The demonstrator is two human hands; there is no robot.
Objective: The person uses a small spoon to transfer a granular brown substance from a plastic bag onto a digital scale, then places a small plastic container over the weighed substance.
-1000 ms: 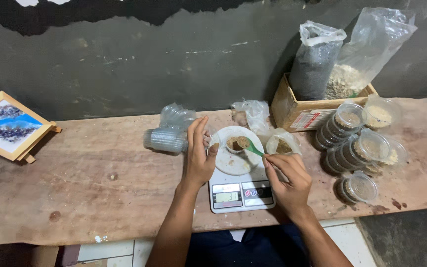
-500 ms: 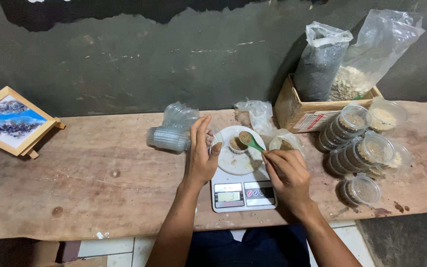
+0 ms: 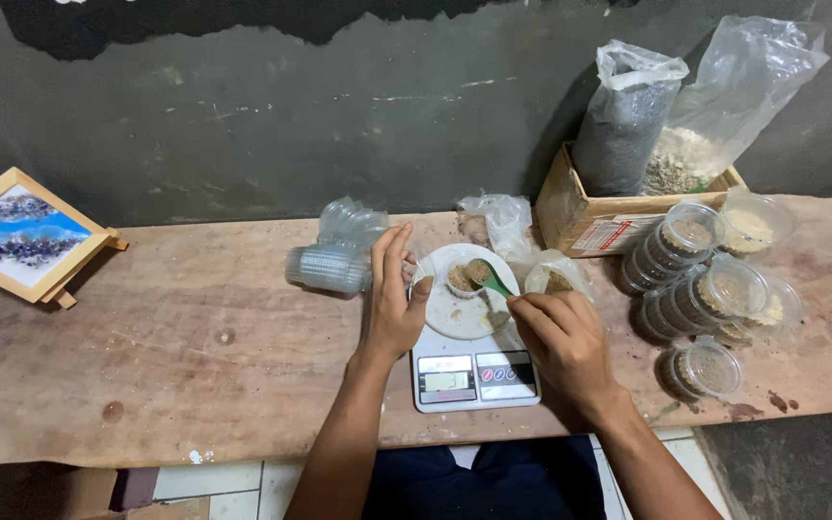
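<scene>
- The left hand (image 3: 392,308) lay flat, fingers open, steadying a small cup (image 3: 461,279) on the scale (image 3: 474,376).
- The right hand (image 3: 562,347) pinched a green spoon (image 3: 489,278) over that cup.

A worn wooden table (image 3: 146,366) stands against a dark, scuffed wall (image 3: 243,116).

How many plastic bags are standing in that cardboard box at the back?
2. A dark-filled bag stands at the left of the box, and a clear bag with pale grainy contents leans at its right. Others may be hidden behind them.
</scene>
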